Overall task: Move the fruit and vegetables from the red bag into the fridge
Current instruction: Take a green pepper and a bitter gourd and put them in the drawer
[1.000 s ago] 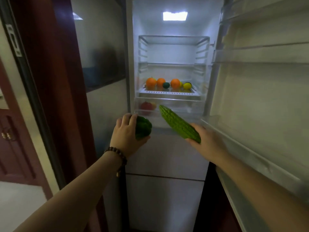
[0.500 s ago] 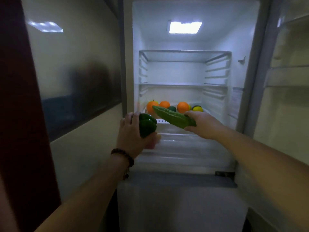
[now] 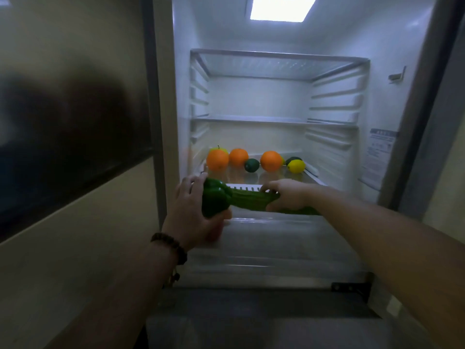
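Observation:
The fridge [image 3: 274, 96] stands open and lit in front of me. My left hand [image 3: 190, 210] grips a dark green bell pepper [image 3: 214, 200] at the front edge of the lowest glass shelf [image 3: 251, 188]. My right hand [image 3: 289, 195] holds a long bumpy green gourd [image 3: 249, 200] lying crosswise, its left tip behind the pepper. On that shelf sit three oranges [image 3: 217, 159], a dark green round fruit [image 3: 251, 165] and a yellow lemon [image 3: 296, 166]. The red bag is out of view.
Two upper glass shelves [image 3: 274, 119] hold nothing. A clear crisper drawer [image 3: 271, 238] lies below my hands. The fridge's closed lower front [image 3: 251, 321] is underneath. A beige wall with a dark panel [image 3: 73, 137] runs along the left, the open door's edge [image 3: 427, 122] along the right.
The view has closed in on the fridge. Both hands moved forward and together to the shelf's front edge, and the gourd now lies level behind the pepper.

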The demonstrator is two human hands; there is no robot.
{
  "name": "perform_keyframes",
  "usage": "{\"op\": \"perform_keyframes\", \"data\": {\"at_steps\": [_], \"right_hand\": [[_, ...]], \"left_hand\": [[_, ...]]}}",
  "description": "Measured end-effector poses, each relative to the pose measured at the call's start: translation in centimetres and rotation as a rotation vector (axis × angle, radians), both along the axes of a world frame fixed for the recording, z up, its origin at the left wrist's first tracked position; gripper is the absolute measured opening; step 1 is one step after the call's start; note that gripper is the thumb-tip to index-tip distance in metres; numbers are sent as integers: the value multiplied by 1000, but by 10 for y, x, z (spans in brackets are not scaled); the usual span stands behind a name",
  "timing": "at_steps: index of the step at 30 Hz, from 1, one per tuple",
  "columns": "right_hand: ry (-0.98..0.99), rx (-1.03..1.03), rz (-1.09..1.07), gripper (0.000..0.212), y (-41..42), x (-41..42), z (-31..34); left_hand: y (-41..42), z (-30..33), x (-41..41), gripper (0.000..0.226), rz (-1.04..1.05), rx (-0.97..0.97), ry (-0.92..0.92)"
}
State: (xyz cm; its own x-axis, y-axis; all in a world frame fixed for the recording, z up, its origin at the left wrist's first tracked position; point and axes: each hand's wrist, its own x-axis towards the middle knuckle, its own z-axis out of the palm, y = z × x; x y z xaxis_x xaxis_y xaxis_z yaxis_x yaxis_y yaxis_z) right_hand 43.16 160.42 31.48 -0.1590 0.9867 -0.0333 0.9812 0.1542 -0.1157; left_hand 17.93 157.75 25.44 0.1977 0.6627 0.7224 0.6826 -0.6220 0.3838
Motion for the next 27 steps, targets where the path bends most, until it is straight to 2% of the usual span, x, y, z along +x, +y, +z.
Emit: {"op": "perform_keyframes", "data": {"at_steps": [7,11,18,24,27], "right_hand": [[16,-149,-19,57,31,21,-24],[-83,-251,-35,51,41,33,-42],[-203,-289,-58,50,62,31,-60],[-165,-294,-58,59,55,28,-59],[-57,-295,-47,58,46,26,-50]], "left_hand": [[9,-16,2,94,-26,-1,-67],[12,-18,3,94,-12,17,-69],[13,-20,5,91,-5,45,-65],[15,-23,3,92,-7,54,-55],[15,-23,3,93,-1,38,-52]]}}
